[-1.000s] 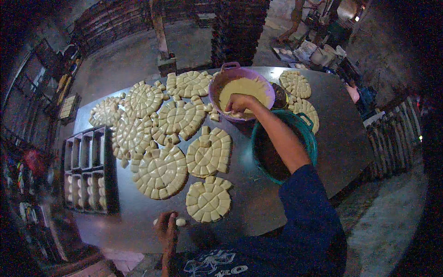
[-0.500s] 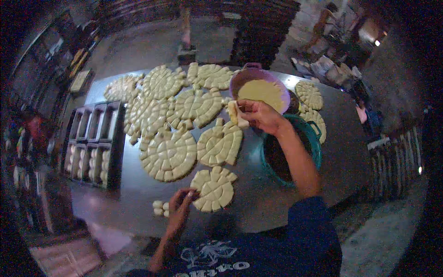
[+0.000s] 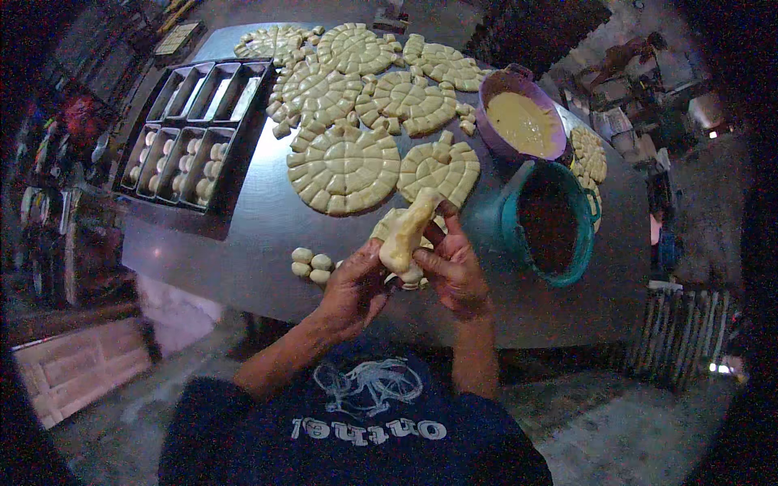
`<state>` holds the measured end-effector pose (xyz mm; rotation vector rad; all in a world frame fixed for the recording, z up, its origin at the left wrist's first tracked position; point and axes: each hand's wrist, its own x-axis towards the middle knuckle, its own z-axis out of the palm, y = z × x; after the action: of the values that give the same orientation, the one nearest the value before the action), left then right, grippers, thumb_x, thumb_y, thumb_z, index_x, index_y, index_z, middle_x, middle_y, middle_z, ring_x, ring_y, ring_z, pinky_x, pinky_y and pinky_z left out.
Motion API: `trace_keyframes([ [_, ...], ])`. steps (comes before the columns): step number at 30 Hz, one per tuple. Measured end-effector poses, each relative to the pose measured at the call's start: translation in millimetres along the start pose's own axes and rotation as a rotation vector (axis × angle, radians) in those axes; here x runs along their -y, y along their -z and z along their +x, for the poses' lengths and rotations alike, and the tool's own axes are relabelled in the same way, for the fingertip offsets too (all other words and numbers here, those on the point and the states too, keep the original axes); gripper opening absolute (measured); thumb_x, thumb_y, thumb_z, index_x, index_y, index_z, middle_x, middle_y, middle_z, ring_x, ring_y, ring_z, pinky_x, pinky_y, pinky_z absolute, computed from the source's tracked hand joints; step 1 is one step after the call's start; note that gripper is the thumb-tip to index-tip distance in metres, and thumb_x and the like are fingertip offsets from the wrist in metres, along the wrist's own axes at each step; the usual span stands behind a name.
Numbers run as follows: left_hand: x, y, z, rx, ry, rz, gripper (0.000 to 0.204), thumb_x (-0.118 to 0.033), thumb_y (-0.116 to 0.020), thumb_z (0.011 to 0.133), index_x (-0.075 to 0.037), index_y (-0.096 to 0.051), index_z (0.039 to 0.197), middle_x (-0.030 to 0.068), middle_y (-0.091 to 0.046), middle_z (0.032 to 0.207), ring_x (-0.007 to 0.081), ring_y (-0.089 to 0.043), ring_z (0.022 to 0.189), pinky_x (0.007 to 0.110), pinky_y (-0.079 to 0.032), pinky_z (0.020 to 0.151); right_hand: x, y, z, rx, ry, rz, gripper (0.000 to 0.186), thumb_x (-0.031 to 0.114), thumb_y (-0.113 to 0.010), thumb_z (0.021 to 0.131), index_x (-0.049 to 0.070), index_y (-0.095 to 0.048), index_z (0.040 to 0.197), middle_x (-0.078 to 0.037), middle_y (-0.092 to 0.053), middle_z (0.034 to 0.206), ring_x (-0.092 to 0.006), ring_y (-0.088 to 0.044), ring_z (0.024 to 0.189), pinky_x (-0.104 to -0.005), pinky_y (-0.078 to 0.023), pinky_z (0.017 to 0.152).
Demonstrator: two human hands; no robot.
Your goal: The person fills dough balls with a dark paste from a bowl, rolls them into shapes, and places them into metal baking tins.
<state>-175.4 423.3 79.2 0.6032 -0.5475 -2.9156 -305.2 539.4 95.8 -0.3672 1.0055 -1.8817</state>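
In front of my chest, a soft piece of dough (image 3: 405, 236), smeared with pale yellow paste, is held between both hands. My left hand (image 3: 356, 283) is closed on its left and lower side, thumb on top. From the right, my right hand (image 3: 455, 271) grips the same dough with thumb and fingers. Behind the hands, a scored dough round is mostly hidden. Small dough balls (image 3: 311, 263) lie to the left of my left hand. Beyond are a large dough round (image 3: 344, 170) cut into segments and a smaller one (image 3: 442, 170).
A purple bowl (image 3: 486, 130) of yellow paste stands at the right. Nearer is a teal bucket (image 3: 585, 259) with dark contents. At the left sits a dark set of loaf pans (image 3: 198, 121), its near row holding dough balls. More dough rounds (image 3: 356, 50) cover the metal table's (image 3: 243, 259) far side.
My right hand has come back from beside the purple bowl with the paste-smeared dough. My left hand has left the table and joined it on the dough. The view has shifted.
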Motion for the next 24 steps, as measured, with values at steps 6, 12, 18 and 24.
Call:
trace_keyframes([
  [6,-37,6,-17,0.033,-0.093,0.041,0.038,-0.041,-0.052,0.098,-0.010,-0.051,0.119,0.0031,-0.059,0.116,0.0190,-0.058,0.104,0.034,-0.048,0.088,-50,-19,-7,-0.192,0.228,-0.035,0.055,-0.010,-0.059,0.087,0.014,-0.049,0.135,-0.013,-0.051,0.136,-0.0286,-0.053,0.123,-0.0405,-0.053,0.095],
  [12,-65,20,-31,-0.110,-0.193,0.568,0.036,-0.018,-0.072,0.087,-0.006,-0.051,0.113,0.0025,-0.060,0.106,0.0109,-0.059,0.096,0.026,-0.050,0.081,-70,-56,-11,-0.232,0.749,-1.381,0.028,0.007,-0.068,0.088,0.011,-0.069,0.117,-0.015,-0.055,0.127,-0.0276,-0.056,0.118,-0.0391,-0.053,0.095],
  [18,-79,26,-45,-0.124,-0.317,0.769,0.020,-0.008,-0.069,0.087,-0.001,-0.060,0.104,0.0042,-0.064,0.094,0.0108,-0.061,0.084,0.025,-0.050,0.075,-48,-74,-13,0.061,0.803,-1.774,0.037,-0.002,-0.071,0.075,0.009,-0.070,0.110,-0.012,-0.060,0.116,-0.0249,-0.066,0.100,-0.0313,-0.058,0.074],
  [24,-91,40,-50,0.059,-0.337,1.056,0.017,-0.005,-0.064,0.088,0.001,-0.066,0.103,0.0082,-0.067,0.097,0.0131,-0.063,0.088,0.027,-0.051,0.075,-19,-91,-10,-0.040,0.401,-1.475,0.046,0.001,-0.075,0.073,0.008,-0.062,0.116,-0.010,-0.063,0.099,-0.0219,-0.066,0.085,-0.0301,-0.057,0.063],
])
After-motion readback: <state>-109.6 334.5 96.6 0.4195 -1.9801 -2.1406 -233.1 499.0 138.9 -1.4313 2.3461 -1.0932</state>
